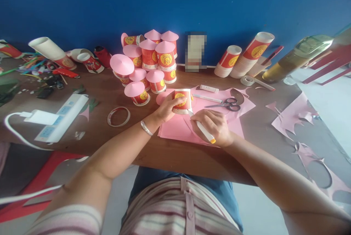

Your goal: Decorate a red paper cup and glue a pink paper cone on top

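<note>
My left hand (168,107) is wrapped round a red and white paper cup (182,99) with a yellow emblem, tilted over a stack of pink paper (175,129). In my right hand (212,125) is a white marker (204,131) with a yellow end, its tip close to the cup's lower edge; whether it touches I cannot tell. Just beyond lie a second white marker (210,98), a white cap-like piece (209,88) and dark-handled scissors (229,104) on the pink sheets.
Several cups with pink cone tops (165,57) stand behind my left hand. Stacked cups (253,53) and a bottle of yellowish liquid (290,63) are at the back right. A tape ring (119,116) and a power strip (62,118) lie left; pink scraps (290,114) lie right.
</note>
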`<control>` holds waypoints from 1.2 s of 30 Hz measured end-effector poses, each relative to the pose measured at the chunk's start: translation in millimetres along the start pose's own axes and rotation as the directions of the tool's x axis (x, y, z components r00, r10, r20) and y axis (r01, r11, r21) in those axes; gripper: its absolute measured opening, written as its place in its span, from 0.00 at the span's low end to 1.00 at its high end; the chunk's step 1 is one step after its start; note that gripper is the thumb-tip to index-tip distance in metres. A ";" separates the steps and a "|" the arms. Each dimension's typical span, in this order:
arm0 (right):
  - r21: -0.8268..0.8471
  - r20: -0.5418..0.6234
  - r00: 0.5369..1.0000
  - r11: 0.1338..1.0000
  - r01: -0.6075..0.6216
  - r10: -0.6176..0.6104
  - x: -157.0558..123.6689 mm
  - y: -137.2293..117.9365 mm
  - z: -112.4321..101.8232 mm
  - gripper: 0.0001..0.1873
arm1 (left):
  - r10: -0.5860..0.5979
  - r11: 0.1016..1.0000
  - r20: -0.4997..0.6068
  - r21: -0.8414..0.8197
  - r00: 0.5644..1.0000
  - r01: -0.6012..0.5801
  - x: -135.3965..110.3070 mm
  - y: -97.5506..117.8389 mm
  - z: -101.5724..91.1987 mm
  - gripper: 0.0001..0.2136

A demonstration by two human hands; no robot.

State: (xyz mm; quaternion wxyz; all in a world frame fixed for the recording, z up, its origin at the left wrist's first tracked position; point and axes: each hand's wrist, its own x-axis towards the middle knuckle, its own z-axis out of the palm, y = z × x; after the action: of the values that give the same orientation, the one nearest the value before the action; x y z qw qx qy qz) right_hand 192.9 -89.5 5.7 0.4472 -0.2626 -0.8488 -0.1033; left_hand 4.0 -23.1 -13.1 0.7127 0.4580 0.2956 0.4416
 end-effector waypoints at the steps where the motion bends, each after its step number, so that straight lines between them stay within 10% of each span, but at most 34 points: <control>1: -0.004 0.005 1.000 1.000 0.004 -0.004 -0.3 0.3 0.4 0.11 | 0.002 1.000 0.000 0.000 1.000 -0.002 -0.3 0.4 0.3 0.16; 36: -0.006 0.070 0.997 1.000 -0.015 0.015 -2.6 2.5 -0.3 0.09 | 0.034 0.999 0.010 0.019 0.999 -0.035 -2.3 0.9 1.0 0.16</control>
State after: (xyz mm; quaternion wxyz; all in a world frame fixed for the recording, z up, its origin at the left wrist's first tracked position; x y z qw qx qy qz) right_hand 195.6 -88.4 3.6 0.4175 -0.2736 -0.8615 -0.0929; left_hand 3.5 -25.4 -11.9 0.7021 0.4719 0.2882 0.4487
